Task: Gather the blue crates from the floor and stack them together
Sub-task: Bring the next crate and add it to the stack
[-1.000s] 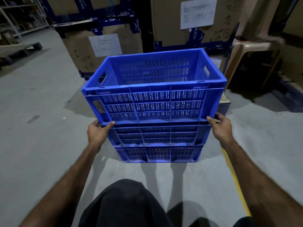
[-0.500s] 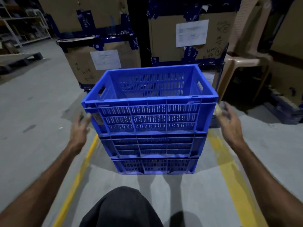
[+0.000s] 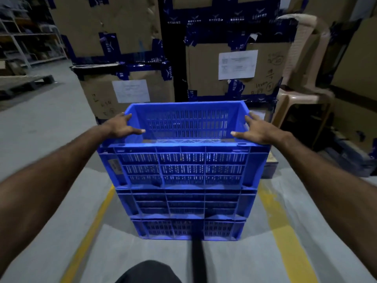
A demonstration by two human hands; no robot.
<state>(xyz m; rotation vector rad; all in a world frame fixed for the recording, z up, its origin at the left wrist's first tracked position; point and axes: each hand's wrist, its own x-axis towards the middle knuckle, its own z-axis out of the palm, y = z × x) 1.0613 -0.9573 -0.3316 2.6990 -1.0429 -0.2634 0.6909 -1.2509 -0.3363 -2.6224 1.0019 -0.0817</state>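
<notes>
The top blue crate (image 3: 183, 144) is held at its two short side rims: the left hand (image 3: 120, 127) is laid over the left rim and the right hand (image 3: 258, 130) over the right rim, thumbs stretched inward along the near corners and fingers draped over the outer edges. Whether the fingers are curled under the rims cannot be told. The hold seems meant to steady or press the crate square onto the stack (image 3: 186, 209), where two more blue crates are seen beneath it, on the grey floor (image 3: 51, 139) between two yellow lines (image 3: 285, 231). Behind the stack, taped cardboard boxes (image 3: 234, 68) and a beige plastic chair (image 3: 302, 78) are seen. The stack's far side is hidden, and the box labels are too blurred to be read.
</notes>
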